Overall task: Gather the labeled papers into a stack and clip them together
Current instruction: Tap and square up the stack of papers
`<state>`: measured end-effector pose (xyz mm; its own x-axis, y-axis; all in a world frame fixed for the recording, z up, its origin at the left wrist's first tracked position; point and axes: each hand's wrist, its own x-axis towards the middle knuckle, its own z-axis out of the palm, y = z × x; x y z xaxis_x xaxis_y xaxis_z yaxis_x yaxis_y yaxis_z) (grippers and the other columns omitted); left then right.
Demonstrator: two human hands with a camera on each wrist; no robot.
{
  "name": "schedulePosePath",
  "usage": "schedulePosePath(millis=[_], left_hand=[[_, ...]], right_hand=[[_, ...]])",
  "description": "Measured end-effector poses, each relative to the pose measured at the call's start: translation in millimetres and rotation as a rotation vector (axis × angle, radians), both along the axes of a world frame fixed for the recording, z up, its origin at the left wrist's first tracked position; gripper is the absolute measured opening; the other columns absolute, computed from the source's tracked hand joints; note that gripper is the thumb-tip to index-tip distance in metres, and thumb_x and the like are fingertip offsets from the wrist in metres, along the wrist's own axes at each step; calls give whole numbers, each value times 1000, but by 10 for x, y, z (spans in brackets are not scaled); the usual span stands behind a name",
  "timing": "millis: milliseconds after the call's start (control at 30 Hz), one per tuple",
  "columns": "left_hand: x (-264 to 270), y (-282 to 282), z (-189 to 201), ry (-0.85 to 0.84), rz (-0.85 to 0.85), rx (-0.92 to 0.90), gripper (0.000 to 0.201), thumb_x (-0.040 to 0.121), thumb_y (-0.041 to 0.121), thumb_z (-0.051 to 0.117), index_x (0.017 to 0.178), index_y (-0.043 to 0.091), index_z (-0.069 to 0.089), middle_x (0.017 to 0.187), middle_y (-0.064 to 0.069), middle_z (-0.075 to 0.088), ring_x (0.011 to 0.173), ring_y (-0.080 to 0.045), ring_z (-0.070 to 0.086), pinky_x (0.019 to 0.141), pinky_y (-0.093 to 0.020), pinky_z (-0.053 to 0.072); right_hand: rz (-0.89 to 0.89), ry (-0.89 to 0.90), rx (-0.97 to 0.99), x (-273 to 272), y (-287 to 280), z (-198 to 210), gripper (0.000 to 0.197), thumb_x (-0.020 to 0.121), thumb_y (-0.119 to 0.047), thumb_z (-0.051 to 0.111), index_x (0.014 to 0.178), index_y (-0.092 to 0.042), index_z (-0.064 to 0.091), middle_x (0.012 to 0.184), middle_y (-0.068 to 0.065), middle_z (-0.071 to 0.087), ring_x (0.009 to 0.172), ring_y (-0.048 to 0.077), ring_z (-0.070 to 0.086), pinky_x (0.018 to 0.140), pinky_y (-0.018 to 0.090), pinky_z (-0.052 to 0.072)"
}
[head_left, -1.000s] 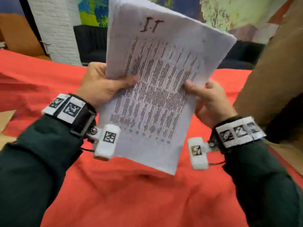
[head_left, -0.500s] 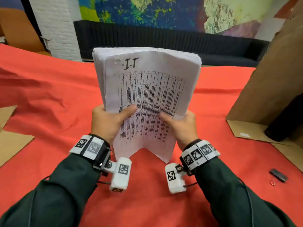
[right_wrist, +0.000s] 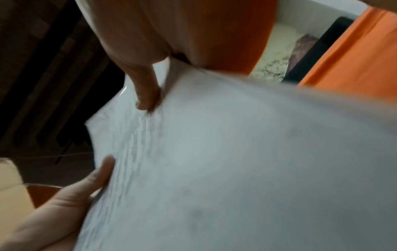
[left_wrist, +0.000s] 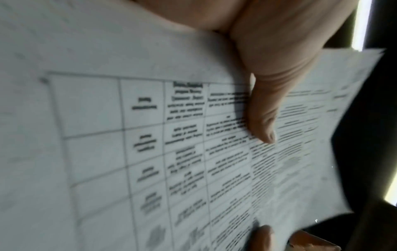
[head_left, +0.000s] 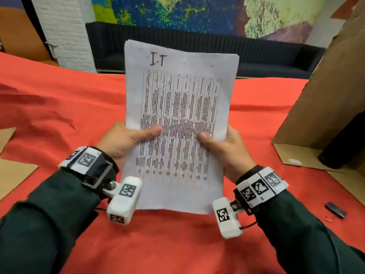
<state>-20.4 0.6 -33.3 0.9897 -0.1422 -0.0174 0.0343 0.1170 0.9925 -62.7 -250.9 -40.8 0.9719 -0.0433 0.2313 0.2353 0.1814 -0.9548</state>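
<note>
A stack of white printed papers [head_left: 177, 107], hand-marked "I.T" at the top, stands upright over the red cloth in the head view. My left hand [head_left: 126, 139] grips its left edge, thumb pressed on the front sheet. My right hand [head_left: 223, 147] grips the right edge the same way. The left wrist view shows the table-printed page [left_wrist: 150, 152] with my left thumb [left_wrist: 264, 115] on it. The right wrist view is blurred: paper [right_wrist: 214, 169] and my right thumb [right_wrist: 146, 95]. A small black clip [head_left: 335, 210] lies on the cloth at the right.
Red cloth [head_left: 59, 107] covers the table. A large cardboard box [head_left: 324, 99] stands at the right with a flat flap beside a dark cylinder [head_left: 339, 151]. Cardboard pieces [head_left: 13, 175] lie at the left edge. A tiny red bit [head_left: 328, 219] sits by the clip.
The stack came down from close to the camera, bent at first, and now stands flatter and straighter. Both hands slid lower along its sides.
</note>
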Motion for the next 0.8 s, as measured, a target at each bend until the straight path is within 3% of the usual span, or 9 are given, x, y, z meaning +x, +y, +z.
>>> schedulePosePath(millis=[100,167,233,300,367,467,667,733,800], left_hand=[[-39,35,-130,196,-202,35,91,44,40,104,120,2,73,122,-21,74,118,-38,69,110,-60,46],[-91,2,-253,289,-255,-4,96,38,34,106,121,-1,73,122,-25,72,113,-42,71,102,-63,52],[-108,-37,-344,350,-241,-50,88,37,25,106,114,-4,75,118,-27,73,102,-40,75,86,-59,61],[-97,-68,-426,392,-176,-95,63,57,20,95,111,-5,74,115,-28,74,91,-37,78,75,-55,64],[-90,-98,-493,426,-97,-121,47,74,17,79,116,-3,70,113,-27,75,91,-37,78,80,-57,63],[-69,-126,-590,422,-26,-123,52,78,17,76,125,-3,66,117,-27,74,106,-41,73,98,-62,54],[-6,-190,-519,328,-94,-91,53,80,19,75,129,1,65,119,-23,74,99,-35,76,83,-53,63],[31,-216,-413,289,-89,-68,63,74,22,82,130,0,64,119,-23,74,102,-36,76,87,-55,62],[147,-211,-289,249,-26,-17,86,60,39,95,130,1,64,116,-18,76,105,-36,75,97,-56,57]], right_hand=[[51,131,-32,-111,-116,-53,39,92,8,63,130,2,56,119,20,72,101,31,74,83,43,61],[75,225,-75,-152,-200,-159,39,93,6,63,130,0,55,119,20,72,103,35,73,86,49,60],[124,296,-115,-170,-269,-280,40,93,6,63,132,-1,55,121,20,72,108,38,71,93,56,57],[198,366,-144,-177,-292,-394,39,94,6,61,132,-1,55,122,21,71,110,40,70,96,59,55],[246,428,-164,-162,-297,-490,38,95,6,60,132,-1,56,122,22,71,111,41,69,96,59,54],[226,464,-209,-82,-298,-518,35,95,7,60,129,1,58,119,21,72,109,39,70,96,58,55],[78,360,-157,372,-335,-101,24,97,3,57,121,0,61,110,21,73,91,34,72,81,49,62],[54,344,-146,521,-346,7,26,97,2,58,123,3,59,108,23,71,89,35,72,81,51,62],[76,354,-157,631,-345,32,29,96,3,59,125,5,59,112,25,71,96,39,71,86,56,60]])
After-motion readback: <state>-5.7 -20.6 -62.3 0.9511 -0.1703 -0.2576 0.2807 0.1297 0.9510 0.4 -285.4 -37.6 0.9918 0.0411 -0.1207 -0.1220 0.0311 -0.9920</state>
